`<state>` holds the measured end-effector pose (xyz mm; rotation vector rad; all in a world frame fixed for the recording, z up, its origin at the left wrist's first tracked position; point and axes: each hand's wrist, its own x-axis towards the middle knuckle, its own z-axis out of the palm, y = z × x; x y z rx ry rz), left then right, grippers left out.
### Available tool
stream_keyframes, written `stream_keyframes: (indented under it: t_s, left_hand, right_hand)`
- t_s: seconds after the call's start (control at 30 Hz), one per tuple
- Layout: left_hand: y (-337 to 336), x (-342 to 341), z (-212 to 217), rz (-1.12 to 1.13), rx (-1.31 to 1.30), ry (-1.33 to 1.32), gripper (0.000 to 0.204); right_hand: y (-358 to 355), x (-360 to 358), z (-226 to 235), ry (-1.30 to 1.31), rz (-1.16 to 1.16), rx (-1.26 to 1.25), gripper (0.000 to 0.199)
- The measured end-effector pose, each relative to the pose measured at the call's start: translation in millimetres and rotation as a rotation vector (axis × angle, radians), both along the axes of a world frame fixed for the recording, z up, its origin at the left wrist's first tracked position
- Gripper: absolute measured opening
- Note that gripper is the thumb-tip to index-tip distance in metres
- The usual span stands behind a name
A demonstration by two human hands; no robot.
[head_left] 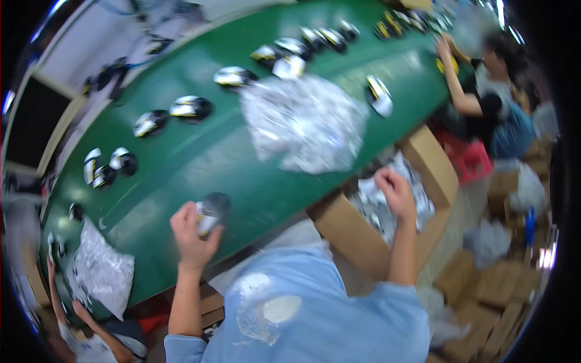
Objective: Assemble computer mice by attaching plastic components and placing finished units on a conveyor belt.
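Note:
My left hand (192, 236) is at the near edge of the green table, its fingers and thumb closed around the side of a rounded black, white and yellow piece (209, 216); motion blurs both. My right hand (396, 192) is over an open cardboard box (357, 233), fingers curled in. Whether anything small is between those fingers is hidden. Inside the box lie crumpled grey and white pieces (372, 202), apparently in thin wrapping. A large heap of clear plastic bags (302, 124) covers the middle of the table beyond my hands.
Several similar rounded pieces (190, 109) lie along the far side of the green table (200, 160), and one piece (379, 97) right of the bags. A co-worker (484, 97) sits far right; another person's hands (78, 308) are near a plastic bag (103, 266) at left. Cardboard boxes (508, 284) are stacked right.

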<state>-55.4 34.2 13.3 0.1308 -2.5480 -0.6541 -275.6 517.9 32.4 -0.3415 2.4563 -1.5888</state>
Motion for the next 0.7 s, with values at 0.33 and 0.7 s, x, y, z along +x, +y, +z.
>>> stream_keyframes:
  t_s: [0.33, 0.7]
  left_hand:
    - [59.6, 32.5, 39.0, -0.156, 0.446, 0.068, 0.014]
    - [42.1, 34.1, 39.8, -0.09, 0.442, 0.165, 0.016]
  right_hand:
    - [-290.8, 63.1, 64.4, 0.243, 0.963, -0.275, 0.016]
    - [-320.6, 58.2, 26.6, 0.11, 1.114, -0.345, 0.053]
